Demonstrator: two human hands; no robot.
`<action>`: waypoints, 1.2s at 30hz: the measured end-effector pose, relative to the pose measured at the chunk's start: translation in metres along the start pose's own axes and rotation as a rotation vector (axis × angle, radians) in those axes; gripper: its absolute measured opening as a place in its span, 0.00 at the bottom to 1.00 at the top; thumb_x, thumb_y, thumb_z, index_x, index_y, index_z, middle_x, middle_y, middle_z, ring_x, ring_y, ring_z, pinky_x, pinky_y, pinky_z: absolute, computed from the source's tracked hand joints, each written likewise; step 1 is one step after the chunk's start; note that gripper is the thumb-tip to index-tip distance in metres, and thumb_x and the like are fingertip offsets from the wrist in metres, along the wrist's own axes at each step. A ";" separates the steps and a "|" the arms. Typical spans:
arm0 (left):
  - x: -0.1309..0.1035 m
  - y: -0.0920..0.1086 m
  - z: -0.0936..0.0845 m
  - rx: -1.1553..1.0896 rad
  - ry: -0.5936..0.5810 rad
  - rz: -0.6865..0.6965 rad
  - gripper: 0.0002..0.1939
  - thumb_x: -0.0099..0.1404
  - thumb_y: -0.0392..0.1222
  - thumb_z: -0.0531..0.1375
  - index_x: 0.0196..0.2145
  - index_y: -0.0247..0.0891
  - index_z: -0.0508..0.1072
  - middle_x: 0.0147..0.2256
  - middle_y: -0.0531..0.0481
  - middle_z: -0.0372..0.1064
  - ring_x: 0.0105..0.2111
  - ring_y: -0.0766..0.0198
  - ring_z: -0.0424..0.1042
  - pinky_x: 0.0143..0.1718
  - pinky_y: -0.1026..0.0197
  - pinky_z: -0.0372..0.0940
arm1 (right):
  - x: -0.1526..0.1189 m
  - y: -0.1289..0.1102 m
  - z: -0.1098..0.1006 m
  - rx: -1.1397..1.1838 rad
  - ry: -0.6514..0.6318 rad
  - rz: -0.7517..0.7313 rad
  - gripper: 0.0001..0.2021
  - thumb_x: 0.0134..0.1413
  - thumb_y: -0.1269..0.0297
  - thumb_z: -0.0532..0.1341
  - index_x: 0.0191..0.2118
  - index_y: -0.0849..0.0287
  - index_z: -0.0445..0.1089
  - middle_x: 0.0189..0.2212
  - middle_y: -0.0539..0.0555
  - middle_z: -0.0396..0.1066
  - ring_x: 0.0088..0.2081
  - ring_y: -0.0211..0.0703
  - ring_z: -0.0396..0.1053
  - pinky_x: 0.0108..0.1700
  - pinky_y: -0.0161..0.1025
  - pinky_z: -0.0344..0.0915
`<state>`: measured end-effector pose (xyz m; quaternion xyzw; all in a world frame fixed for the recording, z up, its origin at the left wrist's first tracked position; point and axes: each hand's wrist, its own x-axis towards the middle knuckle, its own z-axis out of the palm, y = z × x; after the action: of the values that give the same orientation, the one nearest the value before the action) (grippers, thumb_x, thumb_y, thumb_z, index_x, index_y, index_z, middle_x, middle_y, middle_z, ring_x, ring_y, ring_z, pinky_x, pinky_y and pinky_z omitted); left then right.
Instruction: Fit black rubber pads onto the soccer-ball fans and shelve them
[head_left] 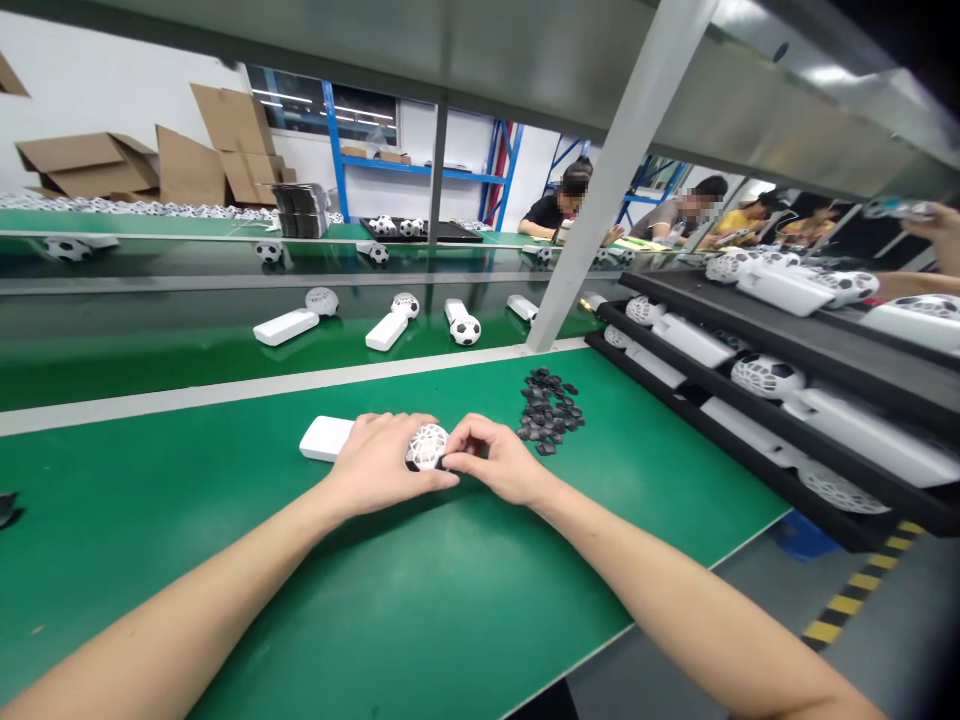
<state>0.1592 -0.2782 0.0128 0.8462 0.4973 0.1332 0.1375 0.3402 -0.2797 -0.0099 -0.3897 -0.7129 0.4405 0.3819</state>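
Note:
My left hand wraps round a white device with a soccer-ball head. The head is an openwork white lattice with a dark patch low on its side. Its flat white body sticks out to the left from under my hand. At the right side of the ball, the fingers of my right hand are pinched together against the lattice, close to a small black piece. Right of that hand lies a loose pile of small black pieces on the green tabletop.
Beyond a pale rail, several similar devices lie on a green belt. Stacked black trays of devices stand at the right. A slanted grey post rises behind the pile. Co-workers sit along the far side.

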 end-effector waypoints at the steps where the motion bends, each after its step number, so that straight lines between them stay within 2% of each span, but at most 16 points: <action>1: 0.000 0.003 0.000 0.000 0.001 -0.008 0.29 0.51 0.64 0.53 0.45 0.44 0.66 0.38 0.49 0.69 0.41 0.52 0.65 0.44 0.51 0.53 | 0.001 0.001 0.001 0.049 -0.009 0.029 0.08 0.44 0.63 0.63 0.27 0.61 0.65 0.25 0.47 0.61 0.26 0.32 0.58 0.30 0.33 0.58; 4: 0.000 0.011 0.002 0.001 0.009 -0.038 0.22 0.55 0.59 0.52 0.41 0.41 0.67 0.36 0.48 0.68 0.39 0.52 0.65 0.42 0.52 0.54 | 0.001 0.003 0.003 0.148 -0.040 0.108 0.11 0.43 0.60 0.63 0.27 0.60 0.62 0.22 0.46 0.61 0.24 0.32 0.57 0.29 0.32 0.57; 8: 0.001 0.010 0.000 -0.013 0.002 -0.027 0.19 0.55 0.54 0.53 0.40 0.40 0.67 0.36 0.47 0.68 0.39 0.52 0.65 0.41 0.51 0.56 | 0.003 0.003 0.004 0.098 -0.055 0.140 0.12 0.43 0.59 0.63 0.27 0.60 0.61 0.21 0.45 0.60 0.23 0.31 0.58 0.28 0.32 0.57; 9: 0.000 0.008 -0.001 -0.025 -0.010 0.003 0.20 0.55 0.54 0.54 0.41 0.40 0.66 0.37 0.47 0.68 0.40 0.52 0.64 0.42 0.51 0.56 | 0.006 0.003 0.001 0.032 -0.076 0.136 0.12 0.44 0.58 0.62 0.27 0.60 0.61 0.21 0.45 0.61 0.24 0.32 0.59 0.28 0.31 0.58; 11: -0.001 0.003 -0.004 -0.055 -0.057 0.081 0.22 0.54 0.53 0.55 0.44 0.42 0.65 0.41 0.48 0.67 0.43 0.51 0.63 0.46 0.50 0.55 | 0.016 0.005 -0.014 -0.264 -0.076 0.135 0.11 0.50 0.56 0.58 0.30 0.60 0.64 0.24 0.47 0.66 0.27 0.33 0.63 0.30 0.31 0.60; 13: -0.003 -0.001 -0.004 -0.074 -0.122 0.130 0.25 0.53 0.52 0.57 0.48 0.43 0.64 0.45 0.48 0.65 0.48 0.50 0.61 0.52 0.47 0.50 | 0.026 0.008 -0.039 -0.670 0.022 0.170 0.12 0.55 0.57 0.53 0.35 0.59 0.67 0.31 0.50 0.69 0.33 0.35 0.66 0.35 0.32 0.61; 16: -0.009 0.004 0.003 -0.050 -0.110 0.044 0.33 0.53 0.54 0.56 0.54 0.42 0.58 0.51 0.45 0.61 0.56 0.46 0.51 0.57 0.40 0.36 | 0.036 0.016 -0.080 -0.989 0.184 0.260 0.11 0.55 0.61 0.54 0.40 0.59 0.69 0.40 0.56 0.69 0.43 0.44 0.64 0.42 0.39 0.60; 18: -0.012 0.011 0.010 -0.034 -0.045 -0.051 0.35 0.53 0.55 0.56 0.56 0.38 0.57 0.53 0.42 0.59 0.58 0.44 0.44 0.57 0.38 0.31 | 0.037 0.023 -0.096 -1.111 0.191 0.305 0.10 0.52 0.62 0.57 0.38 0.60 0.70 0.38 0.59 0.69 0.44 0.50 0.64 0.42 0.42 0.60; 20: -0.012 0.018 0.012 -0.062 -0.017 -0.079 0.31 0.53 0.53 0.56 0.53 0.36 0.59 0.52 0.40 0.59 0.59 0.44 0.45 0.58 0.38 0.30 | 0.036 0.030 -0.101 -1.212 0.158 0.331 0.09 0.52 0.63 0.57 0.34 0.61 0.72 0.35 0.61 0.70 0.41 0.52 0.66 0.39 0.43 0.61; 24: -0.009 0.015 -0.002 -0.194 -0.164 0.014 0.26 0.48 0.37 0.58 0.47 0.42 0.63 0.50 0.44 0.61 0.59 0.46 0.43 0.57 0.35 0.32 | 0.030 0.042 -0.100 -1.337 0.073 0.288 0.11 0.52 0.73 0.51 0.31 0.64 0.71 0.33 0.62 0.70 0.37 0.50 0.69 0.38 0.41 0.62; 26: -0.008 0.007 -0.009 -0.237 -0.170 -0.019 0.28 0.44 0.29 0.55 0.45 0.44 0.63 0.49 0.46 0.60 0.59 0.45 0.43 0.55 0.33 0.39 | 0.029 0.048 -0.102 -1.360 0.039 0.240 0.13 0.51 0.77 0.49 0.32 0.66 0.71 0.33 0.63 0.70 0.37 0.50 0.69 0.39 0.42 0.63; 27: -0.008 0.003 -0.011 -0.261 -0.136 -0.044 0.28 0.43 0.28 0.55 0.44 0.43 0.64 0.48 0.45 0.60 0.58 0.46 0.46 0.54 0.36 0.45 | 0.030 0.050 -0.106 -1.359 0.027 0.217 0.14 0.51 0.78 0.48 0.34 0.67 0.71 0.33 0.64 0.70 0.38 0.50 0.69 0.40 0.42 0.62; 29: -0.005 -0.005 -0.009 -0.321 -0.033 -0.060 0.25 0.42 0.28 0.56 0.41 0.40 0.66 0.46 0.43 0.59 0.54 0.49 0.54 0.52 0.46 0.55 | 0.032 0.055 -0.113 -1.337 0.036 0.193 0.16 0.51 0.78 0.46 0.39 0.69 0.69 0.39 0.67 0.69 0.40 0.50 0.69 0.44 0.43 0.62; 31: -0.001 -0.010 -0.003 -0.365 0.049 -0.043 0.22 0.42 0.31 0.58 0.39 0.38 0.68 0.43 0.44 0.60 0.51 0.52 0.57 0.49 0.54 0.60 | 0.035 0.054 -0.116 -1.221 0.126 0.215 0.16 0.52 0.76 0.47 0.41 0.68 0.69 0.42 0.66 0.69 0.44 0.50 0.68 0.47 0.42 0.61; 33: 0.003 -0.011 0.004 -0.389 0.084 -0.020 0.21 0.41 0.32 0.59 0.37 0.37 0.68 0.41 0.44 0.61 0.49 0.54 0.59 0.48 0.57 0.61 | 0.033 0.046 -0.109 -1.016 0.156 0.249 0.13 0.51 0.70 0.51 0.41 0.64 0.69 0.40 0.61 0.71 0.41 0.50 0.69 0.45 0.43 0.63; 36: 0.003 -0.009 0.012 -0.421 0.071 0.028 0.26 0.41 0.32 0.59 0.42 0.37 0.67 0.43 0.44 0.62 0.47 0.55 0.62 0.48 0.57 0.60 | 0.023 0.021 -0.081 -0.548 0.070 0.238 0.12 0.51 0.60 0.53 0.40 0.58 0.66 0.32 0.55 0.72 0.30 0.43 0.70 0.35 0.40 0.67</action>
<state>0.1576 -0.2726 -0.0009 0.8004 0.4514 0.2655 0.2917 0.4078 -0.2257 0.0012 -0.5740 -0.7409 0.2598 0.2326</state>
